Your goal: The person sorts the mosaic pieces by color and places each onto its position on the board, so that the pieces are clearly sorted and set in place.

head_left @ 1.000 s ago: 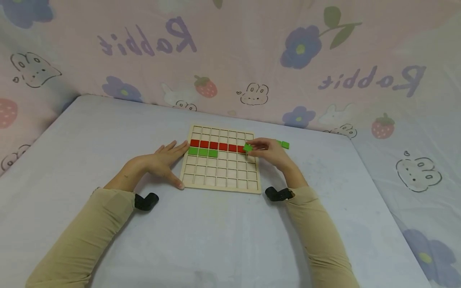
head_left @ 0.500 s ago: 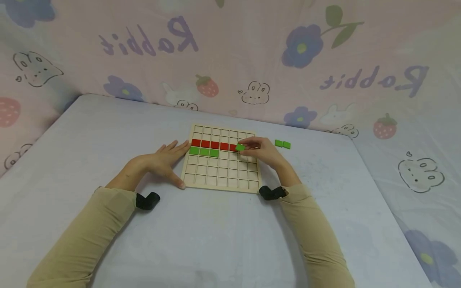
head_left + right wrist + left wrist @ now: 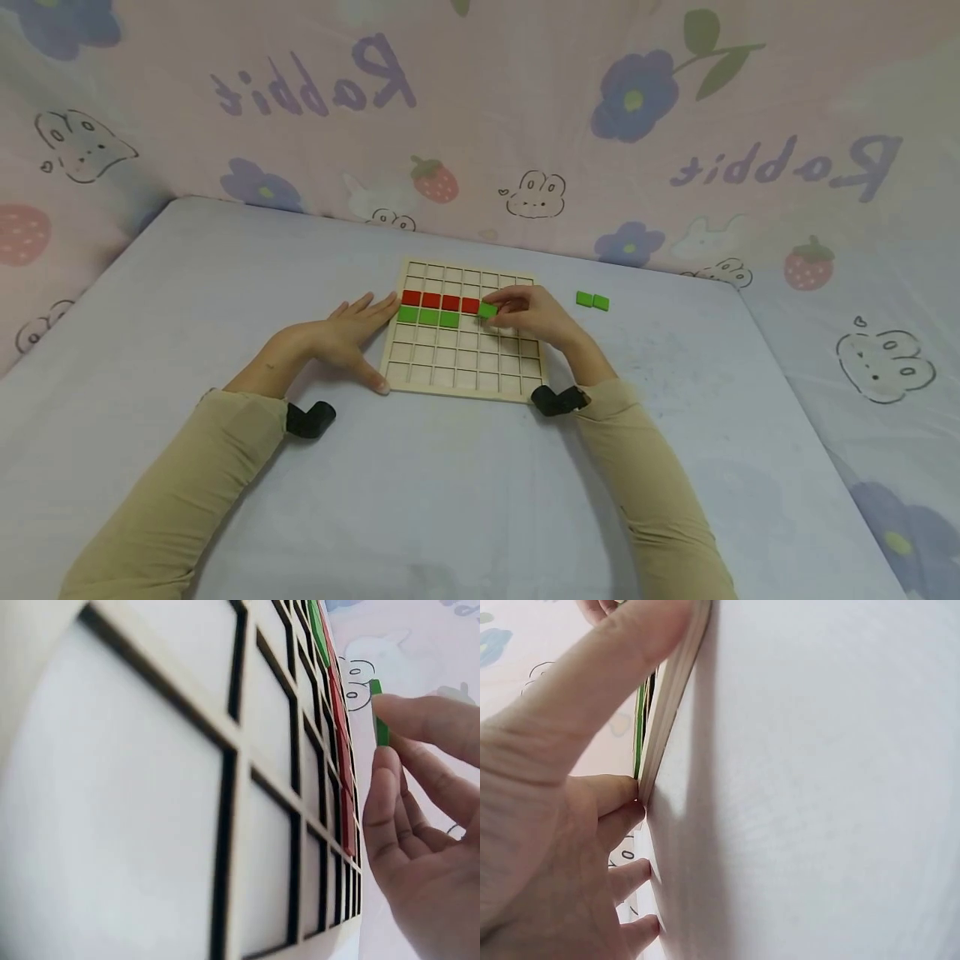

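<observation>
A square wooden grid board [image 3: 459, 394] lies on the white table. A row of red tiles [image 3: 451, 302] crosses it, partly hidden by my right hand. Three green tiles [image 3: 429, 317] sit in the row just below, at the left. My left hand [image 3: 337, 342] is spread, its fingertips and thumb touching the board's left side; the left wrist view shows the thumb [image 3: 592, 682] along the board's edge. Between thumb and finger my right hand [image 3: 543, 317] pinches a green tile [image 3: 487, 311], tilted over the grid. In the right wrist view that tile [image 3: 380, 720] appears edge-on, raised off the board.
Two loose green tiles [image 3: 592, 301] lie on the table [image 3: 450, 500] to the right of the board. Behind the table hangs a printed cloth [image 3: 480, 108] with rabbits and flowers. A bent black piece [image 3: 558, 401] sticks out from each sleeve cuff.
My right hand has moved left over the board with the green tile, uncovering the two loose tiles on the table. The left hand stays at the board's left edge.
</observation>
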Demonstrator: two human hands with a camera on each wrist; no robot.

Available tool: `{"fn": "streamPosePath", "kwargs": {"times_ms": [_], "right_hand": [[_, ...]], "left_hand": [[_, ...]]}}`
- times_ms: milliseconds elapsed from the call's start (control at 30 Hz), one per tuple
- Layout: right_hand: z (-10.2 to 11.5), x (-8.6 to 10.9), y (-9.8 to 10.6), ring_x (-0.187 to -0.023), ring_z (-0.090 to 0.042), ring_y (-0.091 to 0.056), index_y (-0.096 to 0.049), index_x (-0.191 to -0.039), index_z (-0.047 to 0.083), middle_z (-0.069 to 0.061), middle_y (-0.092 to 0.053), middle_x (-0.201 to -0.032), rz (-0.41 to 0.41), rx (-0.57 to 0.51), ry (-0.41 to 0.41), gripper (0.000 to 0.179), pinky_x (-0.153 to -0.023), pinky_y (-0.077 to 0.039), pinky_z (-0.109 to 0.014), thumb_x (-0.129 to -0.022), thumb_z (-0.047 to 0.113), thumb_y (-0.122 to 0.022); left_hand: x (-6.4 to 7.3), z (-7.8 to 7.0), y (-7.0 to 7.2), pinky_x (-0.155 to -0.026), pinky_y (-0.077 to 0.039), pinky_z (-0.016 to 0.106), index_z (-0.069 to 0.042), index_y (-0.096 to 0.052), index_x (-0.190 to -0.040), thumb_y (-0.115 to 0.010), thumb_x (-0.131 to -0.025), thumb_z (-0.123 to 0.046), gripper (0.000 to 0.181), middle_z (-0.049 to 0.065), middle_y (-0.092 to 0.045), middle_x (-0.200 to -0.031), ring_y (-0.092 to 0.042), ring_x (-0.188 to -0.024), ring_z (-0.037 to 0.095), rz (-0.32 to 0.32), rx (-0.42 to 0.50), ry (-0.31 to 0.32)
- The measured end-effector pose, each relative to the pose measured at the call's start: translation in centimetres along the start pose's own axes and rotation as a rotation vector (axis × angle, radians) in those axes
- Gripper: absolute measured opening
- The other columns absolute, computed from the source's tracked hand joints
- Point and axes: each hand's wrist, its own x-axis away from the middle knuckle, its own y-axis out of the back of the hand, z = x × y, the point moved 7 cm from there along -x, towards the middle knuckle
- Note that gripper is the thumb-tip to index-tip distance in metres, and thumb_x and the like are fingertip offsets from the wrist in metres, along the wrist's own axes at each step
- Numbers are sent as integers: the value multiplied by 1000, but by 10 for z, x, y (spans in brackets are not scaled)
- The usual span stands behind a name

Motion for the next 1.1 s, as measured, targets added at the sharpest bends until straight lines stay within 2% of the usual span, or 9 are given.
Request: {"fn": "streamPosePath", "kwargs": {"times_ms": [200, 400, 867, 1100], "right_hand": [[7, -2, -7, -82, -16, -58, -67, -117, 4, -6, -65, -89, 32, 17, 15, 34, -70, -47, -23, -83, 8, -72], [11, -2, -13, -88, -19, -61, -67, -117, 6, -12, -69, -100, 62, 63, -3, 34, -76, -49, -26, -84, 11, -72], [14, -8, -21, -79, -14, -62, -68, -115, 5, -7, -69, -87, 87, 131, 39, 33, -77, -48, -26, -83, 11, -73], [14, -11, -22, -83, -17, -60, -68, -115, 4, -9, -67, -93, 91, 153, 46, 33, -76, -47, -26, -83, 10, -73]], "left_hand": [[1, -1, 1, -116, 7, 59, -4, -4, -154, -84, -67, -47, 126, 15, 3, -162, 11, -146, 40, 4, -10, -1], [1, -1, 1, -116, 7, 59, -4, -4, -154, -84, -67, -47, 126, 14, 3, -162, 11, -146, 40, 1, -9, -4], [1, -2, 1, -116, 8, 58, -4, -4, -154, -84, -67, -47, 126, 14, 3, -162, 11, -146, 40, 0, -5, 0], [0, -1, 1, -116, 7, 59, -4, -4, -154, -84, -66, -48, 126, 14, 3, -162, 11, -146, 40, -2, -12, 0]]}}
